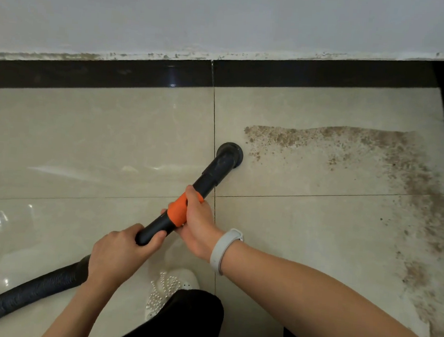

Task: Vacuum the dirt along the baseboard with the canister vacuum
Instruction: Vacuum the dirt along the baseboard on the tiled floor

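Dirt [324, 141] is spread over the beige floor [85, 136] at the right, in a brown band that starts just right of the nozzle [230, 154] and curves down along the right edge of the view. The band is seen near the black baseboard [116, 77] but apart from it — a strip of bare tile lies between them. The nozzle is set on the floor beside a tile joint, with loose grains close to its right side. The black wand [212, 175] is tilted up from the nozzle toward the person. Its orange collar [179, 210] is grasped by the right hand [198, 225] in a clenched grip, a pale band [223, 251] being worn on that wrist. The wand's lower end is grasped by the left hand [118, 250], fingers curled round it. The ribbed hose [19, 296] is led away to the lower left. A white beaded shoe [171, 289] is seen below the hands — partly hidden by a black trouser leg [190, 322].
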Demonstrator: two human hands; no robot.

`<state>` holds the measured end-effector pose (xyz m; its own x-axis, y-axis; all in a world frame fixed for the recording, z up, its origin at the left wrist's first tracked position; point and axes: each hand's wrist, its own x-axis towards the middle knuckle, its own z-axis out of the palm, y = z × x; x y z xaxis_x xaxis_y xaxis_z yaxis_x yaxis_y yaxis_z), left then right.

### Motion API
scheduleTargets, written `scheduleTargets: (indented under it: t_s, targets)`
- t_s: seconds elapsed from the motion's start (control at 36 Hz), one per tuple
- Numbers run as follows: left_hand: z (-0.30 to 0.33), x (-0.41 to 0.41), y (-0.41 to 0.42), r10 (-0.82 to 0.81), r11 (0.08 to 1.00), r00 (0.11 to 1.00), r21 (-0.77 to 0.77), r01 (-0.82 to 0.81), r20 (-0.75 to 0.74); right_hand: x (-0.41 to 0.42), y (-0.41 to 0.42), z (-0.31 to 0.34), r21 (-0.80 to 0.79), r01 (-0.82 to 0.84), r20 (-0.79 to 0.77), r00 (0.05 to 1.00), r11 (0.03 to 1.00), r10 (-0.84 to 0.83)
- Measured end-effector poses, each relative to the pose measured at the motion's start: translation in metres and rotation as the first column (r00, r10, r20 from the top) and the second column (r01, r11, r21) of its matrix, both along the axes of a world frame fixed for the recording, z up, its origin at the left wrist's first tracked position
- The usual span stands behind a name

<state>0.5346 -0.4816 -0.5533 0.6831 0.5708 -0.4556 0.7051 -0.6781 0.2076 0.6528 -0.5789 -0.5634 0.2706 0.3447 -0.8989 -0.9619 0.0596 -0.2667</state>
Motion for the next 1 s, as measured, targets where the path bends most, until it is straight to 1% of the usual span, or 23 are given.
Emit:
scheduleTargets:
  t_s: [0.08,0.17,0.28,0.39,0.58,0.75,0.89,1.0]
  targets:
    - [0.000,-0.015,0.005,-0.043,0.999,0.999,0.005,0.043,-0.027,-0.016,0.000,0.002,-0.015,0.023,-0.046,0.999,1.000,-0.024]
    - [-0.002,-0.026,0.009,-0.067,0.998,0.997,0.004,0.067,-0.022,-0.025,-0.001,0.005,-0.022,0.051,-0.087,0.995,0.998,-0.053]
    - [-0.003,-0.030,0.010,-0.083,0.996,0.996,-0.017,0.083,0.008,-0.027,-0.001,0.009,-0.027,0.060,-0.107,0.992,0.998,-0.063]
    - [-0.001,-0.033,0.010,-0.106,0.994,0.994,0.007,0.106,0.023,-0.029,-0.001,0.011,-0.037,0.072,-0.121,0.990,0.997,-0.076]
    - [0.007,-0.036,0.011,-0.162,0.987,0.987,0.004,0.162,-0.014,-0.033,-0.008,0.016,-0.020,0.088,-0.173,0.981,0.996,-0.090]
    - [0.005,-0.017,0.012,-0.134,0.991,0.991,0.019,0.133,0.017,-0.013,0.001,0.016,-0.029,0.048,-0.100,0.994,0.998,-0.051]
    - [0.004,0.011,0.012,-0.117,0.991,0.993,0.064,0.115,0.031,0.018,0.008,0.015,-0.025,0.022,-0.024,0.999,0.999,-0.022]
    - [0.002,0.033,0.014,-0.093,0.994,0.995,0.052,0.091,0.031,0.036,0.013,0.018,-0.042,0.003,0.036,0.999,0.999,-0.001]
